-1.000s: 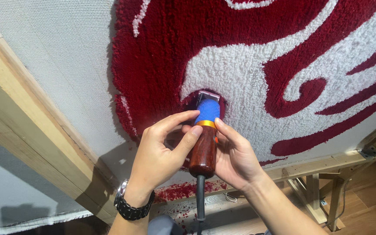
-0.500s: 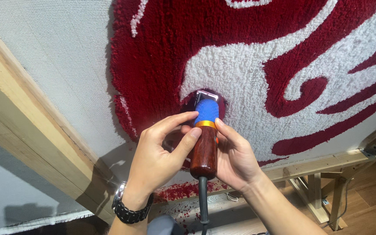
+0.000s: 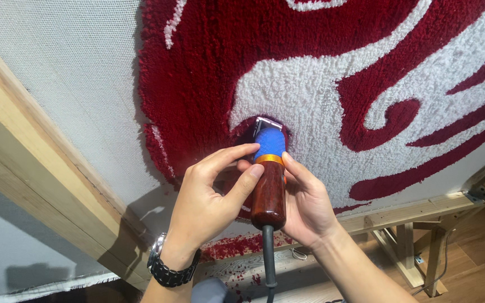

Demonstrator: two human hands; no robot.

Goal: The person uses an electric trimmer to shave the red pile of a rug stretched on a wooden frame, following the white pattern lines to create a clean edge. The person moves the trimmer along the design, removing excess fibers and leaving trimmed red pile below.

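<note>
A corded electric clipper with a dark red body, an orange ring and a blue head presses its metal blade into a tufted rug of red and white pile. My right hand wraps the clipper's body from the right. My left hand, with a black wristwatch, rests its thumb and fingers on the body's left side near the orange ring. The blade sits at the border between a red patch and the white pile.
The rug is stretched on grey backing cloth over a wooden frame. Red yarn clippings lie on the lower frame rail. The clipper's black cord hangs down. A wood floor and frame legs show at the lower right.
</note>
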